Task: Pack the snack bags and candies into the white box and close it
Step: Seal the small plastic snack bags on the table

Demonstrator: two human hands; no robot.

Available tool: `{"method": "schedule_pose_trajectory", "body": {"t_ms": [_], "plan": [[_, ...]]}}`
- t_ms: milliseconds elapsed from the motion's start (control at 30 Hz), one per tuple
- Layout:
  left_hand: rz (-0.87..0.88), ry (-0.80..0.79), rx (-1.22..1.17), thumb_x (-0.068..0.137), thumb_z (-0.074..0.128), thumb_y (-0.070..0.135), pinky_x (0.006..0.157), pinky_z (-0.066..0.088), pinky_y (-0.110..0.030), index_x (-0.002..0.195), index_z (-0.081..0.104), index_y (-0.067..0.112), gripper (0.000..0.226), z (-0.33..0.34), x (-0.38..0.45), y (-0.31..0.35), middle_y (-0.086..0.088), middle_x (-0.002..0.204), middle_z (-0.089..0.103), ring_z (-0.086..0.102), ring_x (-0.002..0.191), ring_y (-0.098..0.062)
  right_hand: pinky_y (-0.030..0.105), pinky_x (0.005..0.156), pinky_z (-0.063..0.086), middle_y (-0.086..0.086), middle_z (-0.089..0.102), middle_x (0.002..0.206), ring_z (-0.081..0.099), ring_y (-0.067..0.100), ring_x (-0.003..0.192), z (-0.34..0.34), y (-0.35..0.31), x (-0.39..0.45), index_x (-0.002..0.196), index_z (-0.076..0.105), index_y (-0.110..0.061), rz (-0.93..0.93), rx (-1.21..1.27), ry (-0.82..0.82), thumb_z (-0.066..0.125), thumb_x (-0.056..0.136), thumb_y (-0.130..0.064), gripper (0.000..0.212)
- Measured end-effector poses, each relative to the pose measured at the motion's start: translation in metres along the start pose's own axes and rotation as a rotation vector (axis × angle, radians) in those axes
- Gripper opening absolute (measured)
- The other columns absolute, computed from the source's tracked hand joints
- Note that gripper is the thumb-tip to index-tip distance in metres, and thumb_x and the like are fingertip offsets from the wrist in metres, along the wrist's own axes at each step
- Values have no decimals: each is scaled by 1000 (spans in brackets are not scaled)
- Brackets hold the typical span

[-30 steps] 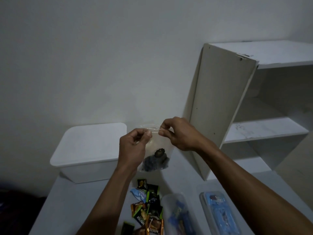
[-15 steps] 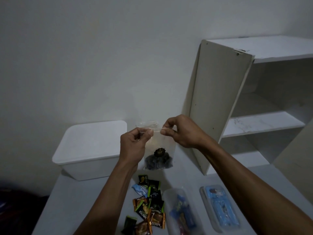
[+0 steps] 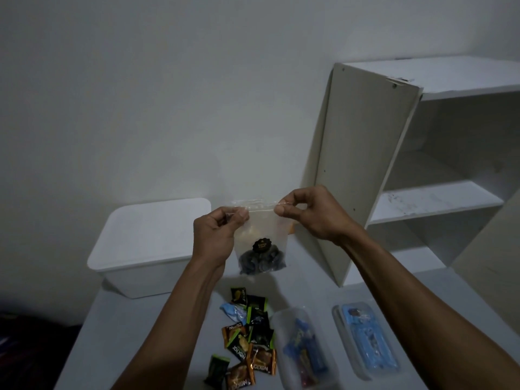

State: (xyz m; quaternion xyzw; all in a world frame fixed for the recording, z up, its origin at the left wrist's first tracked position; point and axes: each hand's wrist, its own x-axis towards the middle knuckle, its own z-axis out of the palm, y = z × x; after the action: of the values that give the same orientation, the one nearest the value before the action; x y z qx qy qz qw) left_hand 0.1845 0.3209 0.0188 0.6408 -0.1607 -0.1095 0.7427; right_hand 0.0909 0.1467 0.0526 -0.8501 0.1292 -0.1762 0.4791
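I hold a clear zip bag (image 3: 263, 237) with dark snacks at its bottom up over the table. My left hand (image 3: 216, 237) pinches the left end of its top strip, and my right hand (image 3: 309, 212) pinches the right end. The white box (image 3: 146, 243) sits at the back left with its lid on. Several wrapped candies (image 3: 247, 339) in black, green, orange and blue lie scattered on the table below the bag.
A clear tub (image 3: 302, 350) with blue-wrapped snacks and a flat clear container (image 3: 365, 339) with a blue pack lie at the front right. A white shelf unit (image 3: 422, 170) stands at the right against the wall. The table's left edge (image 3: 84, 327) drops off to a dark floor.
My hands have moved slightly apart along the bag's top strip. The view has tilted a little, so the table items sit higher in frame.
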Motion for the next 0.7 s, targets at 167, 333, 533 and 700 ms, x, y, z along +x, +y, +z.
{"method": "schedule_pose_trajectory", "body": {"t_ms": [167, 333, 533, 700], "plan": [[-16, 15, -39, 85, 70, 6, 57, 48, -9, 88, 70, 2, 4, 1, 1, 3, -7, 78, 69, 63, 60, 3, 17, 64, 54, 6, 75, 84, 66, 4, 71, 1, -1, -1, 83, 74, -5, 39, 88, 47, 77, 82, -28, 23], [-45, -3, -44, 85, 71, 8, 58, 49, -10, 88, 72, 5, 5, 0, 3, 3, -5, 78, 70, 63, 62, 1, 22, 65, 52, 2, 76, 78, 64, -1, 66, 1, 1, -3, 84, 73, -1, 60, 153, 100, 77, 82, -29, 28], [-63, 23, -34, 86, 70, 15, 66, 50, -17, 86, 73, 12, 4, -9, 8, -1, 5, 76, 74, 64, 69, 0, 30, 72, 56, -1, 77, 80, 68, 9, 74, -1, 3, -4, 85, 75, -8, 65, 156, 106, 72, 86, -30, 22], [-15, 74, -53, 86, 70, 7, 62, 48, -8, 79, 71, 10, 7, -7, 9, 1, 3, 71, 71, 64, 64, 3, 28, 68, 54, 2, 76, 80, 64, 14, 73, 5, 3, -2, 83, 74, -6, 58, 149, 161, 72, 87, -31, 26]]}}
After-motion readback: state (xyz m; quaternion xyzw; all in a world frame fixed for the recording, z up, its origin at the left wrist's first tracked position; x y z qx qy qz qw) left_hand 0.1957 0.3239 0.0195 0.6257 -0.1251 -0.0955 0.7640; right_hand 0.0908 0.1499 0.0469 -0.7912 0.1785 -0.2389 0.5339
